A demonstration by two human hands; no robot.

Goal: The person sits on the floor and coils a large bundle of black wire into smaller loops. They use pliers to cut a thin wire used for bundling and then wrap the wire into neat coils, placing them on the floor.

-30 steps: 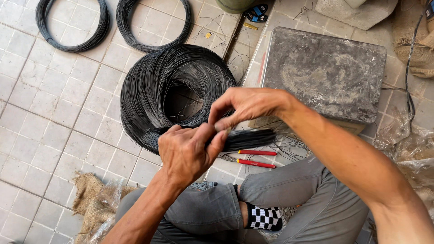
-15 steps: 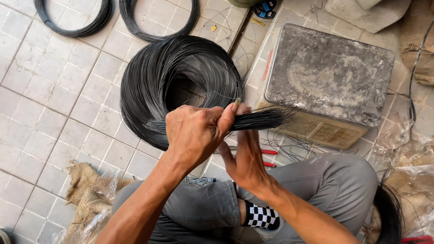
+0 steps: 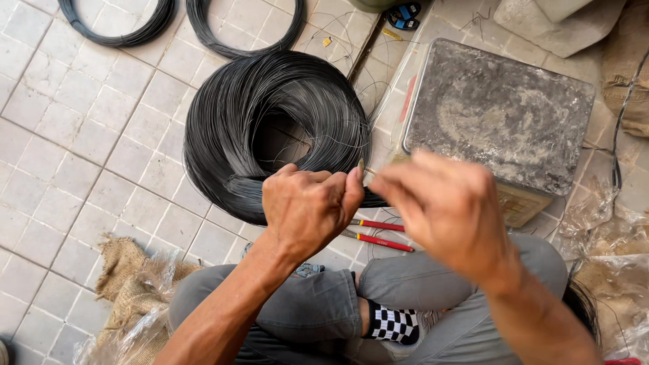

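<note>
Two hands are working over the lap. Left hand (image 3: 309, 206) is clenching tight around a bundle of black wire (image 3: 236, 188), fingers fully curled, and that bundle is running roughly side to side, its cut ends poking out rightward past the fist. Right hand (image 3: 449, 206) is blurring just beside it, fingers bunched as if pinching; whether it is gripping anything, I cannot tell. Behind the fist, the big wire coil (image 3: 270, 108) is lying flat on the tiled floor (image 3: 61, 162). Red-handled pliers (image 3: 378, 233) are lying below the hands, near the grey metal box (image 3: 500, 115).
</note>
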